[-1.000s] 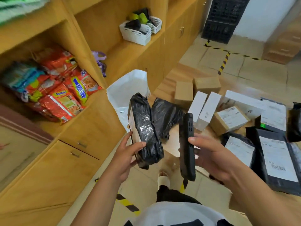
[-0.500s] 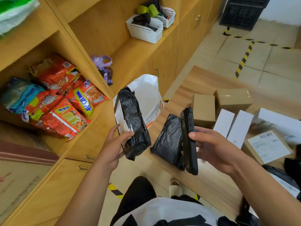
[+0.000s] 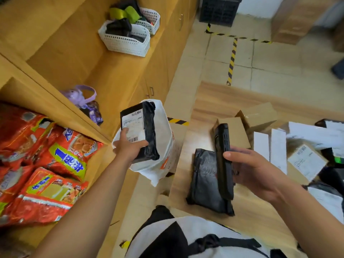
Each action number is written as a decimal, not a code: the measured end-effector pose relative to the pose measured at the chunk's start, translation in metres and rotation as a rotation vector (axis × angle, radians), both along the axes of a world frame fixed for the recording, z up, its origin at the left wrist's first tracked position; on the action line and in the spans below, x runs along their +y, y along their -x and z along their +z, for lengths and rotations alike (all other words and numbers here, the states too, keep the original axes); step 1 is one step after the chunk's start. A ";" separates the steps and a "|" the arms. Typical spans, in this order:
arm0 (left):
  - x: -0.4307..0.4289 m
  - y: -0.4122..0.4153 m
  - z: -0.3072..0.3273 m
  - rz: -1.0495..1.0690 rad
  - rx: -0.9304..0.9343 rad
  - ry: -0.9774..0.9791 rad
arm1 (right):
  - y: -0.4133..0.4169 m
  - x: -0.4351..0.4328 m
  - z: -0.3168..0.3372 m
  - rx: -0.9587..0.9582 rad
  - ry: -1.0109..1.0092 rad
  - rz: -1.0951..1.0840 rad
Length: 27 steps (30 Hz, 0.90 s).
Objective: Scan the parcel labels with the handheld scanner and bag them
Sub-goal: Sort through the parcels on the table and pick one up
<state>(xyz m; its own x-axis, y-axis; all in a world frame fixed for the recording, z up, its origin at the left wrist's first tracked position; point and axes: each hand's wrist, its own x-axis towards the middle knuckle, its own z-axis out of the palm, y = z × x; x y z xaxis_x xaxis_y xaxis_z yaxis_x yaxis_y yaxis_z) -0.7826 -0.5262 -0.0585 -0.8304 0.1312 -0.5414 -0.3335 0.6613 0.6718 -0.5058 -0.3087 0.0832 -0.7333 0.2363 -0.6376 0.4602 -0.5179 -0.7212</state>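
My left hand (image 3: pixel 128 146) grips a black-wrapped parcel (image 3: pixel 147 133) with its white label facing up, held over the open white bag (image 3: pixel 165 146) that stands between the cabinet and the table. My right hand (image 3: pixel 249 170) holds the black handheld scanner (image 3: pixel 223 161) upright on its edge above the wooden table (image 3: pixel 260 220). Another black-wrapped parcel (image 3: pixel 204 181) lies on the table just under the scanner. Brown cartons (image 3: pixel 236 131), white boxes (image 3: pixel 277 146) and a labelled box (image 3: pixel 305 161) lie further right on the table.
A wooden cabinet (image 3: pixel 130 81) runs along the left, with red snack packs (image 3: pixel 46 164) on a lower shelf, a purple item (image 3: pixel 81 97) and white baskets (image 3: pixel 126 40) on top. Yellow-black tape (image 3: pixel 231 60) marks the tiled floor. A black crate (image 3: pixel 219 10) stands at the far wall.
My left hand has carried the black parcel left and forward over the white bag, turning its label up. My right hand stays with the scanner over the table.
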 end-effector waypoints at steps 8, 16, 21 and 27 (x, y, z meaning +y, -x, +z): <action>0.021 0.032 -0.039 -0.178 0.001 0.227 | 0.009 -0.034 0.008 0.005 -0.015 -0.208; 0.028 0.035 -0.057 -0.270 0.051 0.294 | -0.028 -0.069 0.007 -0.051 -0.099 -0.438; 0.029 0.031 -0.065 -0.374 0.081 0.357 | -0.043 -0.086 0.009 -0.074 -0.068 -0.532; 0.051 0.004 -0.058 -0.369 0.199 0.211 | -0.056 -0.087 0.010 -0.062 -0.055 -0.631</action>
